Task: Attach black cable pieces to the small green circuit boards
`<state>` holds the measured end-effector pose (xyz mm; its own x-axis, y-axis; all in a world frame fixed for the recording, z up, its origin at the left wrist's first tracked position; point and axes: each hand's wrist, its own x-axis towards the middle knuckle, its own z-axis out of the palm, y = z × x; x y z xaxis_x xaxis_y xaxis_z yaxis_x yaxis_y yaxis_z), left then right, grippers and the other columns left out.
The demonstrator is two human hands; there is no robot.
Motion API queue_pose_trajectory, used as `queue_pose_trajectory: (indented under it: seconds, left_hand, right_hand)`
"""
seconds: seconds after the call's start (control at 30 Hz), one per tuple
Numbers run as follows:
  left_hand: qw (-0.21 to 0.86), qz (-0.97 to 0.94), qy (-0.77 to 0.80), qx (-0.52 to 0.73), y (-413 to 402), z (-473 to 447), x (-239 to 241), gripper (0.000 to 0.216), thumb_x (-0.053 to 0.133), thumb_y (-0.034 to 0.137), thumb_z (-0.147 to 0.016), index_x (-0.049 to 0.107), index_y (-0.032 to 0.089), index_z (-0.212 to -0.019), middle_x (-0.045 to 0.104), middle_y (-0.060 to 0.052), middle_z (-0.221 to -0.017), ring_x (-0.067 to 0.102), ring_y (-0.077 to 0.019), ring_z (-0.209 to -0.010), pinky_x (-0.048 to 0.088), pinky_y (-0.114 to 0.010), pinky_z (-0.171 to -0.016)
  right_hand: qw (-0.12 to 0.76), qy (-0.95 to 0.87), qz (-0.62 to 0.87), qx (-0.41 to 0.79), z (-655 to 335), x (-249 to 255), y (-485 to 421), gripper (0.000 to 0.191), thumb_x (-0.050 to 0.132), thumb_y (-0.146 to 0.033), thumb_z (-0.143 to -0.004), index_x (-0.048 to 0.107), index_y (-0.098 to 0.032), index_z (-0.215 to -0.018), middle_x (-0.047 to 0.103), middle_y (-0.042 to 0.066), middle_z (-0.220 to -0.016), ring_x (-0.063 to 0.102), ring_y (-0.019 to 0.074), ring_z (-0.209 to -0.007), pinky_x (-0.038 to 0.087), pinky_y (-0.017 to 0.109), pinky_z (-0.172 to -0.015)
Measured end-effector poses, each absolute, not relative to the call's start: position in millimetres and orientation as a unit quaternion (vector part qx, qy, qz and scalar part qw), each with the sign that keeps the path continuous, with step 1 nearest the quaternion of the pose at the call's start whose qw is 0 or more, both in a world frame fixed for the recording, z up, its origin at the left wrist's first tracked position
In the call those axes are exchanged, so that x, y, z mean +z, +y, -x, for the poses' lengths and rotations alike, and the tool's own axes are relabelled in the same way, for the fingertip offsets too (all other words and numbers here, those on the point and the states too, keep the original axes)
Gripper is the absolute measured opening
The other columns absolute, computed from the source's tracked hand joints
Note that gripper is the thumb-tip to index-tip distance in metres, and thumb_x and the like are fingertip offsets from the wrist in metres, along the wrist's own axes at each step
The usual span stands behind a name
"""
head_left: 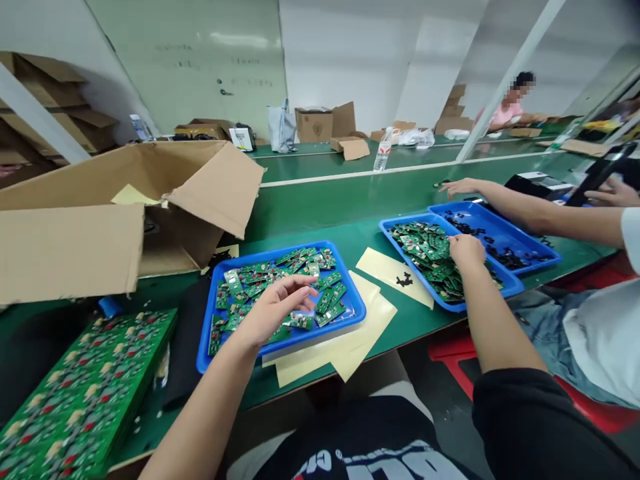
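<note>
My left hand (277, 303) hovers over a blue tray (280, 250) of small green circuit boards (250, 277). Its fingers are stretched out loosely and hold nothing that I can see. My right hand (466, 251), on a black-sleeved arm, reaches into a second blue tray (513, 287) to the right. It rests on that tray's heap of green boards (425, 243), and its fingers are hidden beneath the back of the hand.
A third blue tray (500, 230) holds small black parts. A co-worker's hand (463, 187) reaches past it. A stack of large green panels (85, 393) lies at lower left, behind it an open cardboard box (75, 247). Yellow paper sheets (360, 333) lie between the trays.
</note>
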<state>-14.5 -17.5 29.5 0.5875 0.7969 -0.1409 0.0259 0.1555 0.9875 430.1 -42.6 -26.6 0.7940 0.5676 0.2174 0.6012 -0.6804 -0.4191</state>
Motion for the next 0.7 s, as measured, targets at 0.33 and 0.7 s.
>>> queue_pose_trajectory:
  seconds: [0.33,0.7]
  left_hand:
    - [0.386,-0.682,0.525,0.332,-133.1,81.6,-23.6,0.01,0.062,0.027,-0.08,0.071,0.024,-0.083,0.068,-0.007,-0.086,0.062,-0.0232,-0.086,0.05,-0.033,-0.078]
    - [0.139,-0.848,0.463,0.216,-153.2,68.7,-70.0,0.031,0.054,0.033,-0.087,0.064,0.016,-0.112,0.063,-0.018,-0.118,0.057,-0.033,-0.113,0.044,-0.052,-0.098]
  right_hand:
    - [0.333,-0.628,0.701,-0.06,-317.8,-33.7,-55.2,0.042,0.047,-0.042,-0.089,0.066,-0.01,-0.107,0.061,0.017,-0.115,0.058,0.0269,-0.112,0.044,0.037,-0.096]
    - [0.338,-0.874,0.35,-0.02,-176.4,-85.5,-113.3,0.026,0.052,-0.021,-0.09,0.06,-0.018,-0.114,0.059,0.013,-0.118,0.055,0.0275,-0.114,0.041,0.052,-0.102]
